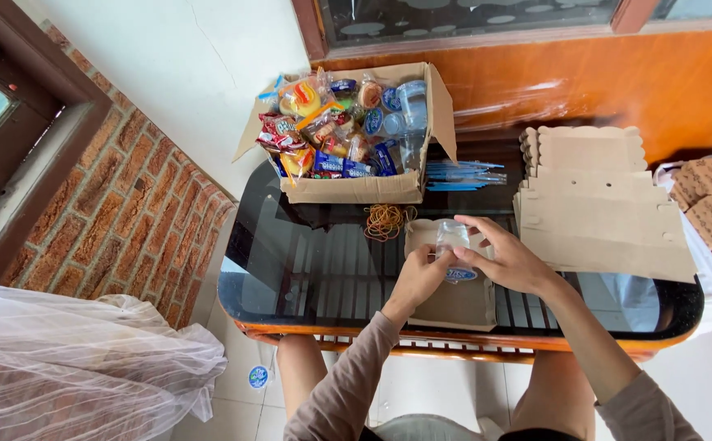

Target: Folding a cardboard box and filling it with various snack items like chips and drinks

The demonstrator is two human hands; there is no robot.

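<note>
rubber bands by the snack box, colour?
Tan-yellow, a loose pile of rubber bands on the dark glass table. Head view.

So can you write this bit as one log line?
left hand: on cup | right hand: on cup | cup: over open box | snack box: behind | table: glass

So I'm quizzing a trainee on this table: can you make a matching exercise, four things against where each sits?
Things:
1. clear cup
2. rubber bands
3. snack box
4. flat cardboard stack

Places:
A. far end of the glass table
B. right side of the table
C. between both hands
D. just in front of the snack box

Pairs: 1-C, 2-D, 3-A, 4-B
</note>
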